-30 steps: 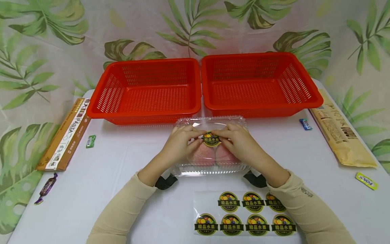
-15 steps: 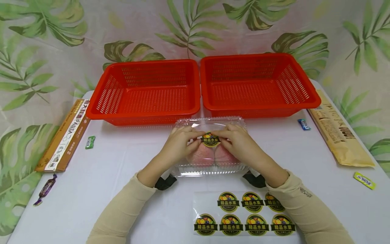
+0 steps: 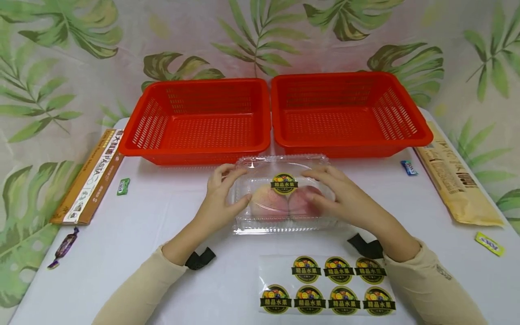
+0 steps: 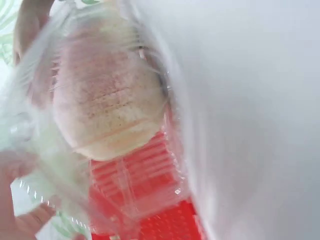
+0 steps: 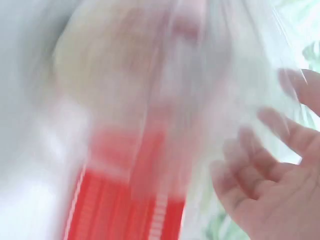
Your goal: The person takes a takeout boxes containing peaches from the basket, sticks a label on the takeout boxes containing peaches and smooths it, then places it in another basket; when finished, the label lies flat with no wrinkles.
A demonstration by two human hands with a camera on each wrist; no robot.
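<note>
**White table, clear box between two hands**

White table point(image 3: 162, 280) carries everything. Left hand point(image 3: 219, 198) and right hand point(image 3: 341, 196), fingers spread and relaxed, touch the two ends of one clear box point(image 3: 284, 194) holding two peaches under one sticker point(image 3: 284, 184). Just behind stand two red baskets point(image 3: 199, 119); seven stickers wait on a sheet point(image 3: 325, 284) near the front edge.

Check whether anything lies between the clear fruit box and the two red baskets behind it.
Nothing visible does. The clear fruit box, with a hand at each end, sits right in front of the left basket and right basket; only bare table shows there.
</note>
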